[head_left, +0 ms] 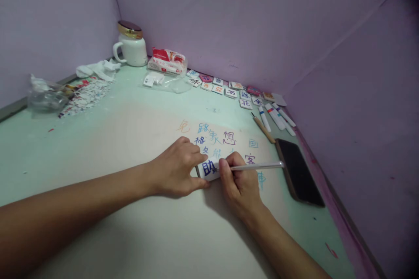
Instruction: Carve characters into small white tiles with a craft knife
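Note:
A small white block (212, 171), its top marked with a dark blue Chinese character, lies on the table between my hands. My left hand (180, 165) pinches the block's left end between thumb and fingers. In my right hand (240, 183) is a slim silver pen-shaped knife (258, 166), gripped like a pen with its handle pointing right. Its tip is at the right part of the character, partly hidden by my fingers. Around and behind the block, coloured characters (229, 138) are written on the pale tabletop.
A dark phone (299, 172) lies at the right. Behind it are a wooden-handled carving tool (263, 128), several white markers (275, 116) and rows of small character tiles (231, 92). Farther back stand a lidded white mug (135, 50) and a red-white packet (167, 62). Shavings (87, 98) lie left.

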{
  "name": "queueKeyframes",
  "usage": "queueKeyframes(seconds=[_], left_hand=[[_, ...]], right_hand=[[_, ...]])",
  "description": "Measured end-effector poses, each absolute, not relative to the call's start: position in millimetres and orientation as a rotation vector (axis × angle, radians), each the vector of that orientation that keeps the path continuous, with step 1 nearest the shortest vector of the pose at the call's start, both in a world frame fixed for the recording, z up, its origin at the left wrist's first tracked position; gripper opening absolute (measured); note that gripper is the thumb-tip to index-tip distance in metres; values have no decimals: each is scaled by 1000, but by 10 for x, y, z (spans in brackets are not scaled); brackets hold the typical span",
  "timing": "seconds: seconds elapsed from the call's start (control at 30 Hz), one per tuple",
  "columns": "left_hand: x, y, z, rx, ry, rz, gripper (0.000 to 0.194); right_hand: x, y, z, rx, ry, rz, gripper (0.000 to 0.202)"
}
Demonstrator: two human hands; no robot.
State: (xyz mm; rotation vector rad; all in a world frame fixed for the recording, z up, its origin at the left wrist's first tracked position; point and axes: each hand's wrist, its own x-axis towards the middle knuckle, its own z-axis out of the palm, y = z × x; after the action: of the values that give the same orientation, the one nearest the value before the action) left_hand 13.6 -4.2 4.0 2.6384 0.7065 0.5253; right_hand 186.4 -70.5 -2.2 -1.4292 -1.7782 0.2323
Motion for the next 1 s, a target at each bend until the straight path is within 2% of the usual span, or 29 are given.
queueKeyframes(seconds=[1.0], left_hand=[[102, -20, 60, 2640, 680, 473, 33]], right_hand=[[1897, -752, -10, -1377, -1658, 297, 21]])
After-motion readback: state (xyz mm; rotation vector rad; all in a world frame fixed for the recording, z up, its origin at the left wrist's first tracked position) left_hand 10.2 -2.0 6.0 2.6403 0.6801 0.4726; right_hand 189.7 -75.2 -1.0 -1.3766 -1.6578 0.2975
